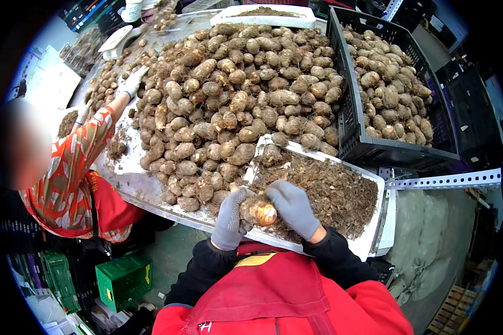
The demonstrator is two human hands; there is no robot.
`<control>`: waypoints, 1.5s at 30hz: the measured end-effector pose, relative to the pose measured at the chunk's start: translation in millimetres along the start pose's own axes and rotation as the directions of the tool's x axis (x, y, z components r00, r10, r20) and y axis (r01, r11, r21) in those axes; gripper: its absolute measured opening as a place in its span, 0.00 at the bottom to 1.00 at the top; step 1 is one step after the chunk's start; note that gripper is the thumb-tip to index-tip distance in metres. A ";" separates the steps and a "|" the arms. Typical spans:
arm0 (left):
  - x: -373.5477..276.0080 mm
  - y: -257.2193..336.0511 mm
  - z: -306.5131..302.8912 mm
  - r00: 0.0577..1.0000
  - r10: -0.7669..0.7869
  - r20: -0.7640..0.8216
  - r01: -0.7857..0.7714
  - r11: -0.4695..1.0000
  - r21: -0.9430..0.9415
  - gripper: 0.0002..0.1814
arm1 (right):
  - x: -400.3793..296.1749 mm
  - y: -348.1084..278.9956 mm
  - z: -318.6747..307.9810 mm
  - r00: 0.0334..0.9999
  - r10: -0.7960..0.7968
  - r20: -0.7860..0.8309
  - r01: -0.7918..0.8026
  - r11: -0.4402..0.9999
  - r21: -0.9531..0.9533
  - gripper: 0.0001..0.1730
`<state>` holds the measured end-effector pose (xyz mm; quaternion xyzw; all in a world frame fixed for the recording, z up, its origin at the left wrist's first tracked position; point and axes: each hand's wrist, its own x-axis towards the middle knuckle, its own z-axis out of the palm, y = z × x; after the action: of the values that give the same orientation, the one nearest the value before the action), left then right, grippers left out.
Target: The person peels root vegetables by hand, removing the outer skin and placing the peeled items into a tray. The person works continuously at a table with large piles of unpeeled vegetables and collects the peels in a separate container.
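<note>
My left hand (229,218), in a grey knit glove, grips a large hairy taro corm (251,209) whose cut end shows pale orange. Against the corm's upper right side rests my right hand (294,208), also gloved, its fingers curled and their tips partly hidden. A pale stub (233,187) sticks up by my left fingers; what it belongs to is unclear. Beneath both hands lies a white foam tray (371,197) of brown root fibres and peelings (339,194). One corm (271,154) sits at its far left corner. A big heap of taro corms (234,104) spreads beyond my left hand.
A black plastic crate (396,144) of taro corms stands at the far right of the metal table (174,212). A co-worker (73,167) reaches over smaller corms at left. Behind are a white scale (116,42) and another foam tray (262,16). A green crate (123,280) sits on the floor.
</note>
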<state>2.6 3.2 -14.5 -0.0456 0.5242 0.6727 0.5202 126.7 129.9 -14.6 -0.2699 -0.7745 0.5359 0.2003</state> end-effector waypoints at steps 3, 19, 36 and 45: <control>-1.9 14.6 6.9 0.994 -0.048 -0.099 0.045 0.999 -0.025 0.17 | 1.6 -5.0 -19.2 0.990 0.126 -0.059 -0.112 0.974 0.197 0.10; 10.4 -18.7 -16.1 0.991 -0.128 0.046 0.136 0.945 -0.297 0.17 | -10.1 -29.7 -2.7 0.819 -0.568 0.077 0.519 0.678 -0.520 0.09; 19.1 -5.7 -46.8 0.858 0.039 0.513 0.321 0.738 -0.593 0.42 | -14.9 -29.1 -24.2 0.992 -0.122 -0.035 0.113 0.975 -0.190 0.19; 17.0 -11.0 -37.1 0.963 0.131 0.237 -0.076 0.971 -0.229 0.36 | 10.7 -41.5 18.7 0.973 -0.207 0.100 0.229 0.915 -0.332 0.14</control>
<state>-14.9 -14.6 -48.5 0.0106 0.3792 0.7527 0.5381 98.7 111.5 18.1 -0.1955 -0.8867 0.3762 0.1844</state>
